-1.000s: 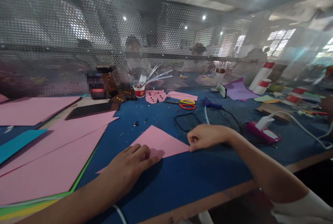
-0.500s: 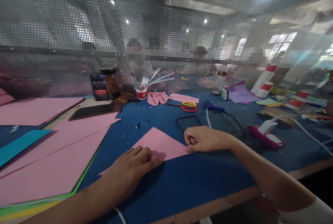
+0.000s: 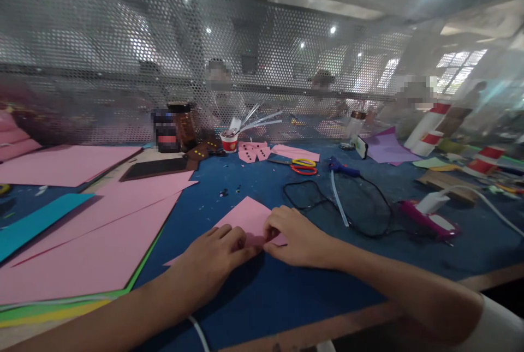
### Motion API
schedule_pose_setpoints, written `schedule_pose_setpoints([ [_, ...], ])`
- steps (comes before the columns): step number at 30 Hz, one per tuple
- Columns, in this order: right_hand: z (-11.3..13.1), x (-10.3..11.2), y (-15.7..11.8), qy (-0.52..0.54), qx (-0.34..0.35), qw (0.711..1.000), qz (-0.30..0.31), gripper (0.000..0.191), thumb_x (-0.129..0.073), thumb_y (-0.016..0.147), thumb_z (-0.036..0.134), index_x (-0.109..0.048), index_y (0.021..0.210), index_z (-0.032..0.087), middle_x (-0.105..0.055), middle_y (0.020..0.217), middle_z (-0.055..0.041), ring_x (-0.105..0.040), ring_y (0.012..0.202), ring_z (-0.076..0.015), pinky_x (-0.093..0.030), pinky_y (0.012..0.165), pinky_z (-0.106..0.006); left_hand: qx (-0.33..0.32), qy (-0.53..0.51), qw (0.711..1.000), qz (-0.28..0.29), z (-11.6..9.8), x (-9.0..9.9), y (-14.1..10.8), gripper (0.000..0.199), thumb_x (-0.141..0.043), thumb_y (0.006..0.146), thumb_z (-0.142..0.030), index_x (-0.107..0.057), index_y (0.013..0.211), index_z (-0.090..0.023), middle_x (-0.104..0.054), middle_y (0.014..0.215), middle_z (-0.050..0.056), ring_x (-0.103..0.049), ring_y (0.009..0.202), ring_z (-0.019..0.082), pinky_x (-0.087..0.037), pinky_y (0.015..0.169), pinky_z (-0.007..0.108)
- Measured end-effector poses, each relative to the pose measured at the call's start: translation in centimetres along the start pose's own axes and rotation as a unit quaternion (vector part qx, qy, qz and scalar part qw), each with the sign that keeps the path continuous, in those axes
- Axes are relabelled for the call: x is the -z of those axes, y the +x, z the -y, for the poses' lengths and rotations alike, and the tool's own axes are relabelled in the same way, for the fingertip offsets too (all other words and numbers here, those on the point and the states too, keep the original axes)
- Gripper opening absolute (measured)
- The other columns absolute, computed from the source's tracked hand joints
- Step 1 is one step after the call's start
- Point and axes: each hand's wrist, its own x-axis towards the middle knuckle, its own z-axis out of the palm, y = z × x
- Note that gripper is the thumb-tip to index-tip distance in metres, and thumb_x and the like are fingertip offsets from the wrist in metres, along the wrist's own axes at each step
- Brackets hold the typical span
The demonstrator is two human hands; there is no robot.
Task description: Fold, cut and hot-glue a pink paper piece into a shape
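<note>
A folded sheet of pink paper (image 3: 244, 218) lies on the blue table in front of me, its peak pointing away and its long edge towards me. My left hand (image 3: 223, 251) rests on the left part, fingers curled and thumb along the near edge. Beside it, my right hand (image 3: 295, 236) is closed at the same edge, thumb and fingertips nearly meeting my left thumb. The right hand covers much of the paper's right side, with its tip hidden or partly showing below the fingers.
Large pink sheets (image 3: 102, 243) and a blue strip (image 3: 45, 224) lie at left. Beyond the paper are scissors (image 3: 303, 166), a glue gun (image 3: 344, 169) with a looping cord, and a red-and-white cup (image 3: 229, 143). A magenta power strip (image 3: 429, 221) sits at right. Perforated metal panels the back.
My right hand has slid left along the paper's near edge, from the right corner to beside my left thumb. The left hand stays on the paper. The view has shifted slightly.
</note>
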Motion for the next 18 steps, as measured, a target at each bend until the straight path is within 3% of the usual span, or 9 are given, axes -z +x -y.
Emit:
schedule_pose_setpoints([
  [18, -0.6, 1.7, -0.4, 0.017, -0.008, 0.998, 0.062, 0.02, -0.061, 0.074, 0.011, -0.061, 0.091, 0.021, -0.064, 0.096, -0.0001, -0.054, 0.094, -0.0177, -0.033, 0.082, -0.031, -0.003, -0.021, 1.0, -0.012, -0.1, 0.3, 0.0, 0.055, -0.046, 0.089, 0.0, -0.05, 0.134, -0.032, -0.055, 0.105, 0.005, -0.051, 0.089, 0.021, -0.042, 0.078, 0.034],
])
